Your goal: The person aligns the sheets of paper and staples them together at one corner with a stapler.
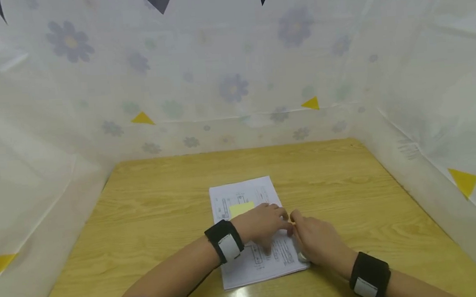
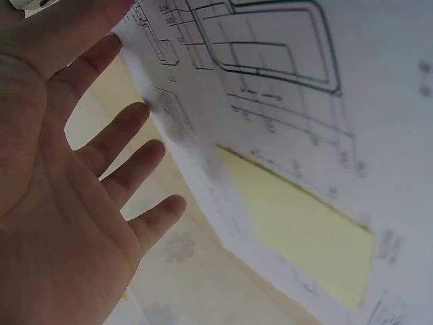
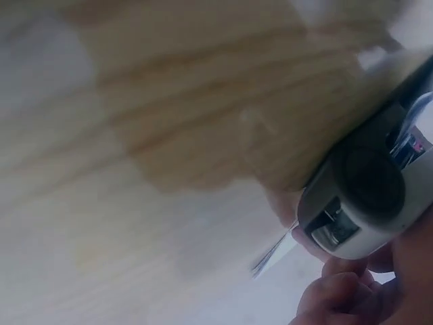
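1. From the head view I see the stack of printed sheets (image 1: 255,232) lying at the centre of the frame, low on the wooden table (image 1: 151,210), with a yellow sticky note (image 1: 241,209) on its upper part.
2. My left hand (image 1: 264,224) lies flat on the stack with its fingers straight and spread; the left wrist view shows the open palm (image 2: 61,183) beside the paper (image 2: 291,108) and nothing held in it.
3. My right hand (image 1: 317,242) sits at the stack's right edge, fingers curled. In the right wrist view, at the lower right, those fingers (image 3: 338,298) wrap a silver stapler (image 3: 369,203), and the paper's edge (image 3: 274,252) seems to enter its mouth.
4. Risk, as I judge it: the flat left hand only presses, so the sheets could slide or fan out of line if the right hand pushes sideways, leaving the corners uneven.
5. Risk: the two hands nearly touch at the middle of the head view; a left fingertip close to the tool could be nipped.
6. Risk: the tool may bite too near the edge, or miss the lower sheets.
7. Hard to make out: the right wrist view is blurred, so I cannot tell how deep the paper sits. In the head view the tool is almost wholly hidden by the right hand. The print is unreadable, and I cannot count the sheets.
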